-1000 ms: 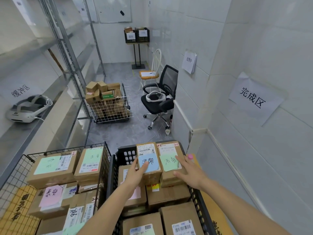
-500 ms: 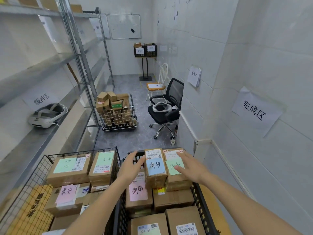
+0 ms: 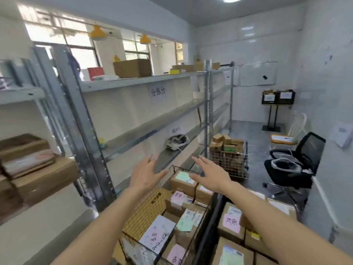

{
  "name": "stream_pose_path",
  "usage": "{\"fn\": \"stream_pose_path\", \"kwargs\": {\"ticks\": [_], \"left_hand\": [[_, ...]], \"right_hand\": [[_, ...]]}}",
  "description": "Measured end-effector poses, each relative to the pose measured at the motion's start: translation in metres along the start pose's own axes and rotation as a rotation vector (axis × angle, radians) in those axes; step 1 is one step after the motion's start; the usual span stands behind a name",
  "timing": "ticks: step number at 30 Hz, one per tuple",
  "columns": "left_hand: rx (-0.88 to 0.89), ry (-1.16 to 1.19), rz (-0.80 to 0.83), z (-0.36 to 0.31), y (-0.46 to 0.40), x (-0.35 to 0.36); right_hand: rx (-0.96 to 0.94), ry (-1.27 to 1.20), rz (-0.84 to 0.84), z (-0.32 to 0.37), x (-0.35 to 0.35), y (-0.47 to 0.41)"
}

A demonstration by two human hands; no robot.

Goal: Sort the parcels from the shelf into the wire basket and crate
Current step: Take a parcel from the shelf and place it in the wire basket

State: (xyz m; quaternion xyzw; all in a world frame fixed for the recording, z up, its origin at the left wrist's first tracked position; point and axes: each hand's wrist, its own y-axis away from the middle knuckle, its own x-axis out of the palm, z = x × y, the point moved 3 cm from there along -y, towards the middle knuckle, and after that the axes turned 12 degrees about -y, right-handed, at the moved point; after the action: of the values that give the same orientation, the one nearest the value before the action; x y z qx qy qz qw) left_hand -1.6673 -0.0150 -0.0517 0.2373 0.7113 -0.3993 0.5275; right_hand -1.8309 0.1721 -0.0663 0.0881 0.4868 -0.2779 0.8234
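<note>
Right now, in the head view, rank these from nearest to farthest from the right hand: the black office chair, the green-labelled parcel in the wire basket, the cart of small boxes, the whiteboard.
1. green-labelled parcel, just left of and below the right hand.
2. cart of small boxes, on the floor just beyond it.
3. black office chair, off to the right.
4. whiteboard, on the far wall.

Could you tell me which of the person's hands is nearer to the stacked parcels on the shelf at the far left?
Left. The left hand hangs open nearer the stacked parcels; the right hand hovers farther away above the wire basket.
</note>
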Motion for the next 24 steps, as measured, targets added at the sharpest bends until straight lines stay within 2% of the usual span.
{"fn": "stream_pose_path", "kwargs": {"ticks": [4,8,14,19,24], "left_hand": [[-0.154,-0.179,-0.094,0.096,0.079,-0.089],[-0.335,-0.262,-0.15,0.181,0.167,-0.165],[-0.611,-0.325,-0.23,0.283,0.276,-0.239],[-0.715,-0.325,-0.252,0.36,0.335,-0.266],[-0.763,-0.31,-0.237,0.446,0.365,-0.271]], "right_hand": [[-0.233,-0.029,0.011,0.129,0.027,-0.008],[-0.448,-0.074,0.084,0.257,0.063,-0.003],[-0.668,-0.12,0.144,0.42,0.125,0.019],[-0.757,-0.142,0.231,0.518,0.174,0.025],[-0.746,-0.15,0.308,0.589,0.225,0.018]]}}
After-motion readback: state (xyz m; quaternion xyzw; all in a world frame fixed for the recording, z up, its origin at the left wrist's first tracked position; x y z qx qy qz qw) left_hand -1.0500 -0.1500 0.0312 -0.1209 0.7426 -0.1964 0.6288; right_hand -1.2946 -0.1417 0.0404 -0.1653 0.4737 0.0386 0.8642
